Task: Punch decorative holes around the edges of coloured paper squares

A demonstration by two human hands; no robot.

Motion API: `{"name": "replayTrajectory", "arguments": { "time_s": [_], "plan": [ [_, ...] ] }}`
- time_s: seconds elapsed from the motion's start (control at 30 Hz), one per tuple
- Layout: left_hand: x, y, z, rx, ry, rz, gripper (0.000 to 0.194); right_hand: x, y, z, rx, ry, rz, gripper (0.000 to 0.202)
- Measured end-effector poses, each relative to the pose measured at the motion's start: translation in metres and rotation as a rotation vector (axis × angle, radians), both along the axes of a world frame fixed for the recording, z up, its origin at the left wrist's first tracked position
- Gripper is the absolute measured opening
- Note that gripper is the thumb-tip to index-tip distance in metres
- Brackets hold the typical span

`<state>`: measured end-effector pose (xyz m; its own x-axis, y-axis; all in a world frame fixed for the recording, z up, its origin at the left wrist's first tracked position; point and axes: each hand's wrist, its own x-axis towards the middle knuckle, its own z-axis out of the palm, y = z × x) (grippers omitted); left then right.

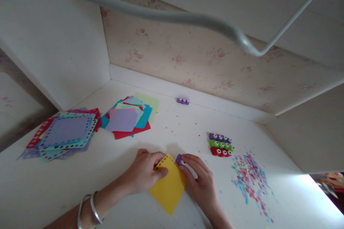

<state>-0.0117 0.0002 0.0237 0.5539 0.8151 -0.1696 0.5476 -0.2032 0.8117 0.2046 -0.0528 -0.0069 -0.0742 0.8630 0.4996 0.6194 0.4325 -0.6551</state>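
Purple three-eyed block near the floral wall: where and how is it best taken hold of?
The small purple block is probably best pinched across its two short ends, from the front and above: its long side runs along the white backboard, close to it, leaving little room behind, while both ends look free.

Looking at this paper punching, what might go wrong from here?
The yellow sheet could slip in the left hand, leaving a crooked row. The purple punch, at its edge, might overlap existing holes. The right hand, if swept outward, could scatter the loose confetti.
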Motion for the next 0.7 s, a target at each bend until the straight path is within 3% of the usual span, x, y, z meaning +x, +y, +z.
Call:
{"name": "replayTrajectory", "arguments": {
  "time_s": [0.17,0.3,0.43,0.53,0.7],
  "plan": [
    [-0.001,0.000,0.000,0.045,0.014,-0.002,0.014,0.000,-0.003,-0.004,-0.032,0.006,0.053,0.023],
    [0.003,-0.005,-0.009,0.147,0.041,0.011,0.017,0.000,-0.004,-0.003,-0.082,-0.024,0.075,0.021],
    [0.008,-0.016,-0.020,0.333,0.055,0.029,0.031,0.001,-0.004,-0.002,-0.085,-0.133,0.111,0.021],
    [0.010,-0.027,-0.018,0.512,0.102,0.042,0.041,0.001,-0.005,0.001,-0.084,-0.161,0.112,0.021],
    [0.014,-0.051,-0.012,0.794,0.108,-0.035,0.020,0.002,-0.008,0.010,-0.018,-0.139,0.070,0.022]
  ]
}}
